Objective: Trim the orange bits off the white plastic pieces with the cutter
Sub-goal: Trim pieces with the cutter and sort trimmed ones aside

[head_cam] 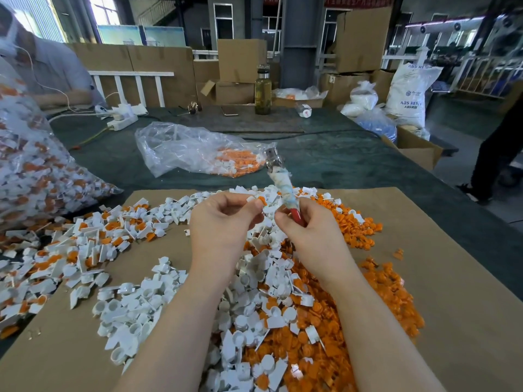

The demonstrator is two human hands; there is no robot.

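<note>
Left hand (223,222) pinches a white piece (256,200); right hand (308,230) grips the cutter (283,185)

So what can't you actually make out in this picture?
- Head view: the piece pinched by the left hand is mostly hidden by its fingers.
- The cutter blades are blurred; open or closed is unclear. The right hand covers its red handle.
- The bottle contents are too small to tell.
- The bag is cut off by the left edge.

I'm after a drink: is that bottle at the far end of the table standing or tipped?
Standing. The bottle is upright on the table, cap on top.
</note>
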